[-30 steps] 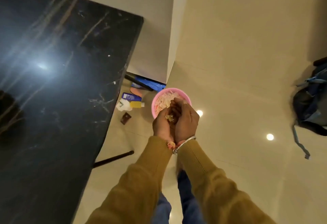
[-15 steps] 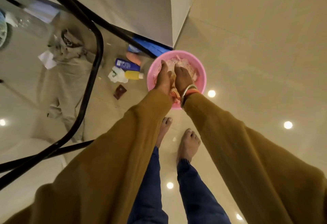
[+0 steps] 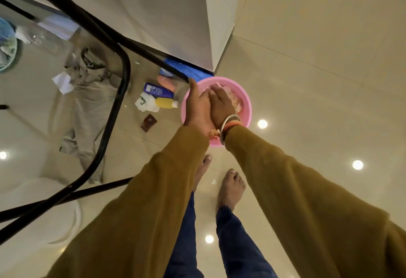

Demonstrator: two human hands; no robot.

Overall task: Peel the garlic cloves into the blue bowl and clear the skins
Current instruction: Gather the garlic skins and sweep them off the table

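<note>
1. The left hand (image 3: 197,110) has its fingers (image 3: 193,90) straight and together, pointing to the upper part of the frame and holding nothing. The right hand (image 3: 222,106) lies against it, back upward, fingers sloping down into the skins. Whether they pinch any I cannot tell.
2. The garlic skins (image 3: 234,99) lie directly under and just ahead of the right fingertips, a pale heap in the pink tub (image 3: 247,106). The right hand is the nearer. The left hand hangs over the tub's left rim.
3. One scrap of skin (image 3: 213,133) sits between the two wrists, above the tub's near rim.
4. Both arms reach straight down and forward from the lower frame, wrists touching, palms turned inward.
5. The tub stands on the floor (image 3: 307,80) at centre frame, beside the desk's black frame (image 3: 124,75).
6. The blue bowl is not plainly in view; a bluish round thing (image 3: 6,47) at the left edge may be it.
</note>
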